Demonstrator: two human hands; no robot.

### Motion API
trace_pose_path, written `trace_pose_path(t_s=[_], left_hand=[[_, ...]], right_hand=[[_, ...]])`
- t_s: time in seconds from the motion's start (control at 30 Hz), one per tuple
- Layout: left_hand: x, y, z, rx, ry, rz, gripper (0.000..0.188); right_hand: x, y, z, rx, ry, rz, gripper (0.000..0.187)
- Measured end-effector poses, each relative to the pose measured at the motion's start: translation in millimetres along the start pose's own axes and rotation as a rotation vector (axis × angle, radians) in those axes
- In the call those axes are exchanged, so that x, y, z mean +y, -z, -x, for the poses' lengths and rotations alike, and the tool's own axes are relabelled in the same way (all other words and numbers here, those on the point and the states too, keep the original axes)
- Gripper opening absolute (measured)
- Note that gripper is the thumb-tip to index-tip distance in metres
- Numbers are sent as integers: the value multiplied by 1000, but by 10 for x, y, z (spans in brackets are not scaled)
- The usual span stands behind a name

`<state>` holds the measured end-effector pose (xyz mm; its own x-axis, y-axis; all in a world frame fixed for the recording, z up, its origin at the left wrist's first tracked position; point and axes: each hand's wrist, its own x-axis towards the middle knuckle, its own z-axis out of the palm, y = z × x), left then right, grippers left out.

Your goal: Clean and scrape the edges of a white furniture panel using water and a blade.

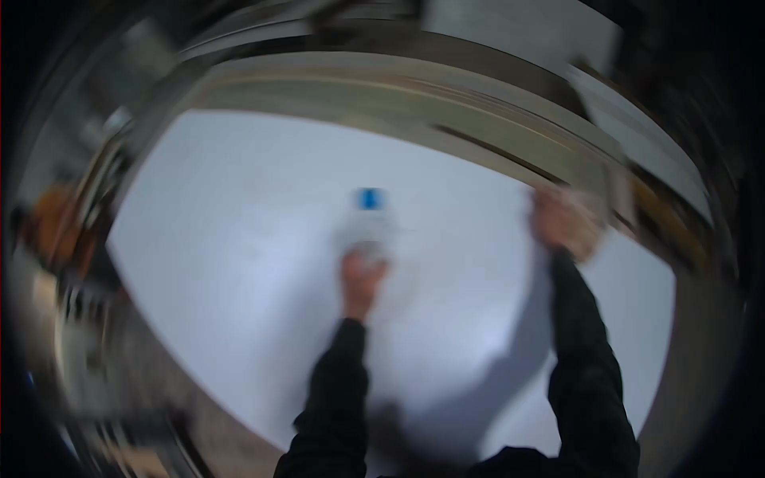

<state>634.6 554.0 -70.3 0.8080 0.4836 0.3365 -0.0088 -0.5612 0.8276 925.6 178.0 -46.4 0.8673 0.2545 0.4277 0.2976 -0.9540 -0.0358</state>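
I locate the bottle (366, 229), clear with a blue cap (369, 198), near the middle of the white board (239, 191), well inside its edges. The left hand (362, 279) is closed around the bottle's near end. The right hand (551, 221) is at the far edge, toward the right corner, against a beige cloth (586, 229); blur prevents me from telling whether its fingers grip. A dark strip (494, 151) lies beyond that edge.

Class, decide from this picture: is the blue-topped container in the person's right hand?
No, the blue-topped container is in the left hand, while the right hand is farther right, at a blurred beige item.
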Motion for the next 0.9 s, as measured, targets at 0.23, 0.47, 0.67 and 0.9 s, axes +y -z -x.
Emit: trace_pose_path(t_s=[0.23, 0.47, 0.67, 0.9], left_hand=[[314, -182, 119, 134, 197, 528, 51], [845, -407, 352, 122, 188, 341, 47], [725, -625, 186, 105, 176, 195, 47], [860, -476, 285, 206, -117, -100, 41]], right_hand=[[1383, 796, 219, -87, -82, -338, 32], [4265, 1281, 1136, 10, -559, -29, 33], [4709, 1152, 1282, 12, -670, 128, 35], [3957, 1146, 1050, 22, -394, -60, 34]])
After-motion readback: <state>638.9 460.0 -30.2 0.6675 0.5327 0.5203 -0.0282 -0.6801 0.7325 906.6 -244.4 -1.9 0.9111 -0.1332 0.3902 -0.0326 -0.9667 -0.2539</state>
